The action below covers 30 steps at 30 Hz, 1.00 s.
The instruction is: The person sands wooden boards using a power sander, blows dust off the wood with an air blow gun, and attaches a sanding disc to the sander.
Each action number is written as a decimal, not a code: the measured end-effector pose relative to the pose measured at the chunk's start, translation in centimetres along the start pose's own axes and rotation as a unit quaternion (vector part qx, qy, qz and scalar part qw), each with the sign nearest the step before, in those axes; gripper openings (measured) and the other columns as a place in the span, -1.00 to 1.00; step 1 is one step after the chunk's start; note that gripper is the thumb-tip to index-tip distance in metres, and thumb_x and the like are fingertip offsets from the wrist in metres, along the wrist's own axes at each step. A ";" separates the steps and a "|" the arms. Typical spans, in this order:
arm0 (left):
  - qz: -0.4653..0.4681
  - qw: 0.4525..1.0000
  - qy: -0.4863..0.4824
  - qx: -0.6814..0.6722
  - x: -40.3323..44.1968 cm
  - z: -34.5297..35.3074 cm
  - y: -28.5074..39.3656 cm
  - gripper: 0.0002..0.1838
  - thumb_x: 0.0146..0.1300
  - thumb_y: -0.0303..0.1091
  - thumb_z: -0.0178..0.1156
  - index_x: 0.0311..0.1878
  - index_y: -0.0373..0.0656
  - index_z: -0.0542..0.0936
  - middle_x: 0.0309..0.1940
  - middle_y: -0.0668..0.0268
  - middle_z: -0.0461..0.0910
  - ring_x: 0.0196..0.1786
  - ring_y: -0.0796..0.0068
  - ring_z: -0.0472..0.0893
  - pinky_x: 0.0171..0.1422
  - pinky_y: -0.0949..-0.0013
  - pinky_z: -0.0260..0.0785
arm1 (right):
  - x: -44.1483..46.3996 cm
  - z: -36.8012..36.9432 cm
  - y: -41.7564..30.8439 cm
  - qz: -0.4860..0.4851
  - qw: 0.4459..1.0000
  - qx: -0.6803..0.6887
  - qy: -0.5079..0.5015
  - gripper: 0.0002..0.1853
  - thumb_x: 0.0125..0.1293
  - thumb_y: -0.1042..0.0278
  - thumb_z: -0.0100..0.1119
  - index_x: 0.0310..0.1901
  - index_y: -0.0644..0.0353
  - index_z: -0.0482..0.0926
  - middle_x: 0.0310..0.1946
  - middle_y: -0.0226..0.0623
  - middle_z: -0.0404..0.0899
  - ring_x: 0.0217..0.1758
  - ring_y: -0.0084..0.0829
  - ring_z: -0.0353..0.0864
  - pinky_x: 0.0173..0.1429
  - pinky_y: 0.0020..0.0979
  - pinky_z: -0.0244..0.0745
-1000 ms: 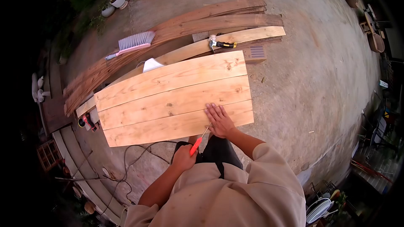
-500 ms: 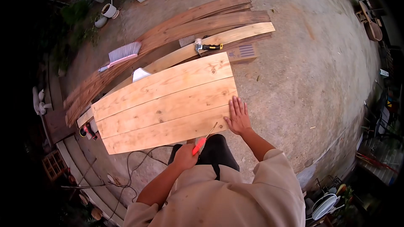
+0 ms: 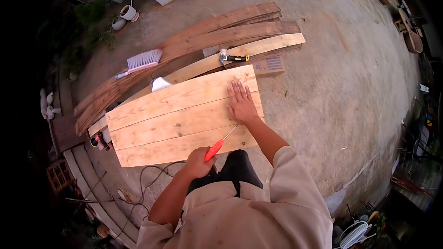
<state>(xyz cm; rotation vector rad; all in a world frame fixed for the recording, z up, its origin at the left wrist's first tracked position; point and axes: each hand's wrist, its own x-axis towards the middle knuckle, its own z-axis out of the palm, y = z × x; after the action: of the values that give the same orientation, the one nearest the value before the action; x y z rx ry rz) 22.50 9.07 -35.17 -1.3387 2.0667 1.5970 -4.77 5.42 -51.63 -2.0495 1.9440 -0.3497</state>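
A panel of pale boards (image 3: 180, 115) lies in front of my body, with thin seams between its boards. My left hand (image 3: 200, 162) is closed around the red handle of a tool (image 3: 214, 150), near the panel's front edge. The tool's thin metal shaft points up and right over the front board, and its tip is close to my right wrist. My right hand (image 3: 242, 105) rests flat on the right part of the panel, palm down, fingers spread.
Behind the panel lie long brown planks (image 3: 221, 20), a pale plank (image 3: 272, 44) with a hammer (image 3: 233, 58), a pink brush (image 3: 143, 61) and a cardboard box (image 3: 270, 66). A red and black power tool (image 3: 100, 141) sits left, a black cable (image 3: 143, 189) front left.
My right hand has moved from the panel's front right part, via its right edge, to farther back on the boards. The red-handled tool stays in my left hand, its angle slightly changed.
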 end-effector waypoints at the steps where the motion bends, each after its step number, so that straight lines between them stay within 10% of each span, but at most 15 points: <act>1: -0.019 0.997 0.049 0.059 -0.7 -0.3 0.2 -0.74 0.43 -0.18 0.37 -0.13 -0.21 0.69 -0.20 0.02 0.73 -0.07 -0.10 0.70 0.07 0.00 0.53 | 0.5 -0.1 -0.2 -0.006 1.000 0.000 -0.003 -0.21 0.63 -0.08 0.01 0.71 0.22 0.16 0.80 0.00 -0.11 0.87 0.02 -0.19 0.86 0.12 -0.32; 4: 0.097 0.983 -0.157 0.002 -4.9 -2.0 2.2 -0.74 0.41 -0.16 0.39 -0.10 -0.18 0.69 -0.16 0.05 0.72 -0.04 -0.08 0.68 0.07 0.02 0.52 | 1.6 0.0 -0.7 -0.001 1.000 0.000 -0.016 -0.22 0.63 -0.09 0.01 0.70 0.21 0.17 0.80 0.00 -0.11 0.87 0.02 -0.21 0.86 0.12 -0.33; 13: 0.066 0.969 -0.218 -0.100 -12.6 -5.9 3.5 -0.70 0.38 -0.15 0.42 -0.07 -0.19 0.69 -0.16 0.07 0.72 -0.05 -0.06 0.70 0.05 0.04 0.51 | 0.9 1.2 -4.8 -0.040 0.996 0.033 -0.066 -0.21 0.62 -0.07 0.03 0.69 0.23 0.19 0.80 0.04 -0.11 0.87 0.05 -0.23 0.85 0.17 -0.33; 17: -0.018 0.993 -0.115 -0.008 -15.2 -7.6 0.9 -0.69 0.33 -0.12 0.42 -0.14 -0.20 0.71 -0.19 0.03 0.74 -0.06 -0.12 0.71 0.03 0.01 0.52 | 0.2 2.7 -9.5 -0.042 0.979 0.200 0.013 -0.36 0.62 0.05 0.11 0.55 0.31 0.42 0.63 0.17 0.29 0.69 0.13 0.30 0.72 0.13 0.19; 20: 0.042 0.995 -0.082 -0.045 -18.8 -7.5 -0.7 -0.72 0.32 -0.14 0.40 -0.16 -0.18 0.73 -0.27 0.03 0.74 -0.08 -0.18 0.70 0.01 -0.04 0.52 | 0.7 -2.4 -15.6 0.154 0.871 0.431 -0.178 -0.45 0.64 0.12 0.13 0.45 0.37 0.52 0.45 0.12 0.57 0.44 0.06 0.64 0.50 0.01 0.55; 23: -0.094 0.980 0.096 0.150 -20.1 -7.6 -4.8 -0.74 0.32 -0.20 0.34 -0.12 -0.21 0.72 -0.24 -0.04 0.74 -0.10 -0.18 0.71 -0.01 -0.07 0.51 | -0.3 0.7 -19.1 0.284 0.592 0.724 -0.213 -0.48 0.67 0.10 0.11 0.43 0.36 0.52 0.36 0.02 0.67 0.30 -0.05 0.76 0.36 -0.10 0.67; 26: -0.051 0.995 -0.061 -0.052 -23.3 -10.0 -5.1 -0.73 0.33 -0.17 0.33 -0.14 -0.19 0.72 -0.27 -0.01 0.75 -0.10 -0.15 0.72 0.01 -0.08 0.53 | -0.3 -0.1 -22.0 0.275 0.419 0.810 -0.304 -0.50 0.69 0.08 0.07 0.39 0.32 0.55 0.37 -0.01 0.67 0.34 -0.08 0.74 0.38 -0.11 0.66; 30: -0.046 0.997 0.035 0.054 -24.6 -12.0 -11.2 -0.68 0.36 -0.12 0.35 -0.11 -0.21 0.71 -0.28 0.00 0.74 -0.13 -0.12 0.71 0.00 -0.04 0.51 | 1.5 0.0 -26.7 0.273 0.572 0.693 -0.342 -0.45 0.71 -0.01 0.02 0.40 0.31 0.55 0.39 0.00 0.65 0.38 -0.09 0.71 0.41 -0.10 0.64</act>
<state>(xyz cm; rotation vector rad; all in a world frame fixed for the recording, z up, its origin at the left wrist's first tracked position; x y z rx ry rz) 48.96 11.73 -22.23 -1.4488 2.0654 1.3982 20.03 5.09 -41.65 -0.3441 0.9431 -0.5364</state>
